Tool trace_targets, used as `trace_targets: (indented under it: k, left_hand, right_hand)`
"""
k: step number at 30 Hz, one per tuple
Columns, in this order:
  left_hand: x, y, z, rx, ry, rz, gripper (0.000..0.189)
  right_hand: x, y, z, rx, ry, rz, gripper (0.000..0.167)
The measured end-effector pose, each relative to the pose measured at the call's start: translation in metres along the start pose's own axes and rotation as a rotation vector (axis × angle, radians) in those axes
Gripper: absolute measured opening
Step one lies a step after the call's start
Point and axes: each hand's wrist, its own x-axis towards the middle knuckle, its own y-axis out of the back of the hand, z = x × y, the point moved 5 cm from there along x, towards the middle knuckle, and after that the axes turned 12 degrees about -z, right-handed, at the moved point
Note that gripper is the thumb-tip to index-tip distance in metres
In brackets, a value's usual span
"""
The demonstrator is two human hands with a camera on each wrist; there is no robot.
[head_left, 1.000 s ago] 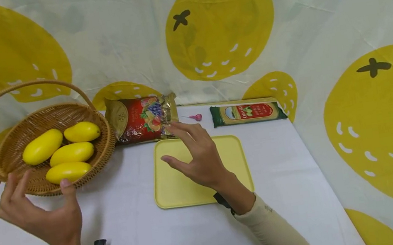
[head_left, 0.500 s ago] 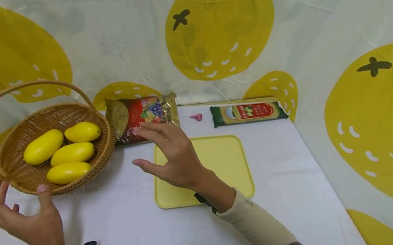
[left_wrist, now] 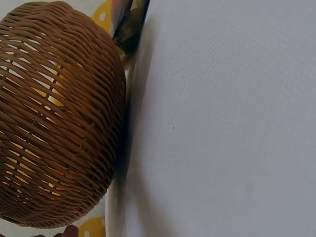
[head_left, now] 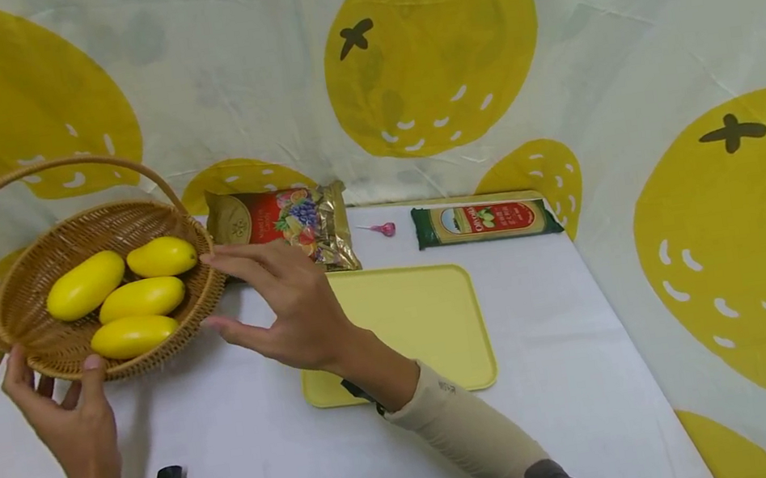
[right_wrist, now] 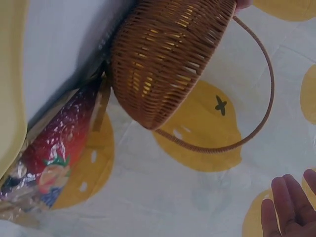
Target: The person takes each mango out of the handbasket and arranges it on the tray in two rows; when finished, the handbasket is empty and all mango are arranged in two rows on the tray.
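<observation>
A brown wicker basket with a tall arched handle stands at the left, several yellow mangoes lying in it. My left hand is at its near left rim, thumb tip right at the edge and other fingers spread along the side. At the basket's right side, my right hand has thumb and fingers apart, index fingertip overlapping the rim in the head view. The left wrist view shows the woven outside of the basket close up. In the right wrist view, spread fingers show at the lower right.
Behind the right hand lies a red and gold candy bag. A yellow tray sits mid-table, partly under the right forearm. Farther back are a pink lollipop and a green-ended packet. A fruit-printed cloth hangs behind.
My right hand has moved left from over the tray to the basket's right side. The left hand first shifted left, then came up to the near rim. The basket stays in place.
</observation>
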Motion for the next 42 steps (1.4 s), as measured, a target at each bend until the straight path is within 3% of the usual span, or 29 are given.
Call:
trace_targets:
  k: [9, 21, 31, 42]
  left_hand:
    - [-0.004, -0.002, -0.005, -0.069, 0.009, -0.018, 0.080]
    - [-0.014, -0.005, -0.007, 0.013, -0.026, -0.042, 0.091]
    - [-0.017, -0.006, -0.007, 0.030, -0.041, -0.048, 0.090]
    - [-0.017, -0.005, -0.007, 0.087, -0.048, -0.067, 0.089]
  right_hand:
    - [0.014, -0.024, -0.005, 0.045, -0.016, -0.061, 0.061]
    - [0.018, -0.058, -0.003, 0.116, -0.068, -0.173, 0.062]
    - [0.024, -0.102, -0.002, 0.223, -0.155, -0.380, 0.063]
    - [0.038, -0.140, 0.003, 0.270, -0.242, -0.608, 0.060]
